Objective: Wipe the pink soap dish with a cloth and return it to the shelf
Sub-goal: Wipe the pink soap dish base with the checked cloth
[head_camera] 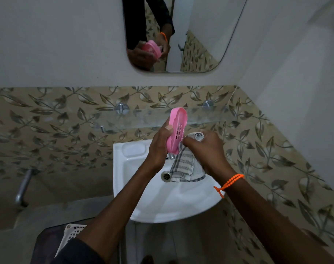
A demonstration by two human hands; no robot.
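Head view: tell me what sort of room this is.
Most likely a small bathroom or washroom. A white wall-mounted sink sits under a glass shelf and a mirror, with leaf-patterned wall tiles around them.

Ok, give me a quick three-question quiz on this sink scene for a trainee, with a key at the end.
1. True or false: the soap dish is lying flat on the glass shelf.
2. Which hand grips the cloth? A) left hand B) right hand C) neither
3. Fill in: the cloth's loose end hangs over the white ____.

Key:
1. False: the left hand holds it up on edge in front of the shelf.
2. B: the right hand presses the cloth to the dish.
3. Sink.
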